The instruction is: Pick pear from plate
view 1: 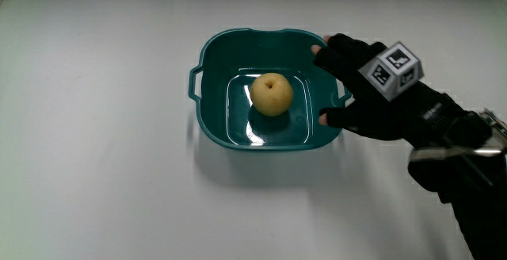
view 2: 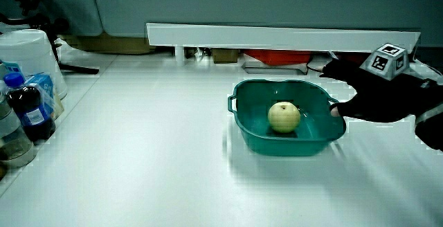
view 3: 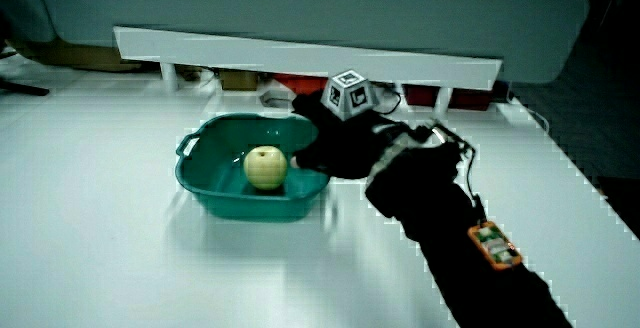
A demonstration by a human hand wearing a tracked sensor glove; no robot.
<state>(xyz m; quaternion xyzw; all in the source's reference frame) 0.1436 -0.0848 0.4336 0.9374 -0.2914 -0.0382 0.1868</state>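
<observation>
A yellow-green pear [view 1: 272, 93] sits upright in the middle of a teal square dish [view 1: 207, 101] with small handles. Both side views show the pear [view 2: 284, 116] [view 3: 265, 167] inside the dish [view 2: 246, 126] [view 3: 200, 186]. The hand [view 1: 333, 82], black-gloved with a patterned cube on its back, hovers over the dish's rim beside the pear. Its fingers are spread and hold nothing; thumb and forefinger bracket the rim edge without touching the pear. The hand [view 2: 342, 99] [view 3: 310, 148] also appears in both side views, at the dish's edge.
A dark bottle [view 2: 28, 113], a blue carton [view 2: 43, 88] and a white tub [view 2: 28, 50] stand at the table's edge in a side view. A low white partition [view 2: 277, 34] [view 3: 300, 58] runs along the table. An orange device [view 3: 495, 245] is strapped on the forearm.
</observation>
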